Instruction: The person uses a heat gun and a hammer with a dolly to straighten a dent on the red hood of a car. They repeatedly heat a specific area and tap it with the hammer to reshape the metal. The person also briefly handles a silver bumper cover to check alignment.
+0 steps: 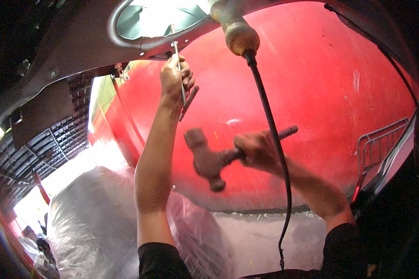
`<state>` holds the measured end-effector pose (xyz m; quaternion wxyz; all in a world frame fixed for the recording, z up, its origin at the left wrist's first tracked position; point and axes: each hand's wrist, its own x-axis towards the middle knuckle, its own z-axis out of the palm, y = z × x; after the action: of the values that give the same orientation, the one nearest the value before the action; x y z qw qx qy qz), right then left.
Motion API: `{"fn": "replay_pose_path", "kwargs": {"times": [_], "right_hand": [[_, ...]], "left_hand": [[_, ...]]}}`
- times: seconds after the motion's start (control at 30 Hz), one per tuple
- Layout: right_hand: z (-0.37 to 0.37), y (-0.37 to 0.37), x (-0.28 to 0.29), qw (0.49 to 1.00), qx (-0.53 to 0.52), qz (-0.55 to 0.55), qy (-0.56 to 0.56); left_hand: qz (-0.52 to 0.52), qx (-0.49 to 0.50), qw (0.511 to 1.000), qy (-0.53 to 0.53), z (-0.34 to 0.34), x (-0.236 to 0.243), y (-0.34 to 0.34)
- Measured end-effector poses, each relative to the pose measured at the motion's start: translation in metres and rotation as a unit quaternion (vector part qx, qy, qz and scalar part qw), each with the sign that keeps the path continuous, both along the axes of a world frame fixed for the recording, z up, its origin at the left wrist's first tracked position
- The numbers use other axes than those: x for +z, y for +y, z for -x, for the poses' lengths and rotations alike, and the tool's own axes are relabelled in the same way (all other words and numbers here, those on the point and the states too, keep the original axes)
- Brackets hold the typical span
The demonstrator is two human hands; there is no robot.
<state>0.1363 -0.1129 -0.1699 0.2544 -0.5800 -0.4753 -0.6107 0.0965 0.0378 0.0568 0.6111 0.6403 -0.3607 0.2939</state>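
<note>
My left hand (173, 76) is raised and closed around a slim metal rod (176, 49). The rod's upper end reaches the edge of an oval opening in the dark metal panel (91, 37) overhead. A second, darker bar (189, 103) slants below the same fingers; whether it joins the rod I cannot tell. Lower and to the right, my right hand (256, 148) grips the handle of a ball-peen hammer (209, 158). The hammer is slightly blurred, its head pointing left, apart from the rod. The handle's end sticks out past my hand to the right.
A lamp with a ribbed handle (235, 30) hangs from above, its black cable (266, 100) running down in front of my right wrist. Behind stands a large red wall (312, 69). Clear plastic sheeting (95, 218) covers something bulky at lower left. A metal rack (381, 139) is at right.
</note>
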Motion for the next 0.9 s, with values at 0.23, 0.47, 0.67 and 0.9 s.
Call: {"fn": "replay_pose_path", "kwargs": {"times": [0.23, 0.47, 0.67, 0.9], "right_hand": [[0.027, -0.008, -0.009, 0.997, -0.042, 0.054, -0.033], [0.037, -0.017, -0.004, 0.998, 0.024, 0.033, -0.043], [0.009, -0.02, 0.045, 0.996, -0.073, -0.022, 0.047], [0.028, -0.02, -0.008, 0.999, -0.028, 0.02, 0.032]], "left_hand": [[-0.013, 0.045, 0.999, 0.012, 0.006, -0.003, 0.003], [0.004, 0.043, 0.999, -0.017, -0.004, 0.005, -0.006], [0.005, 0.012, 1.0, -0.009, -0.007, 0.014, -0.002], [-0.013, 0.049, 0.998, 0.043, 0.008, 0.008, 0.002]]}}
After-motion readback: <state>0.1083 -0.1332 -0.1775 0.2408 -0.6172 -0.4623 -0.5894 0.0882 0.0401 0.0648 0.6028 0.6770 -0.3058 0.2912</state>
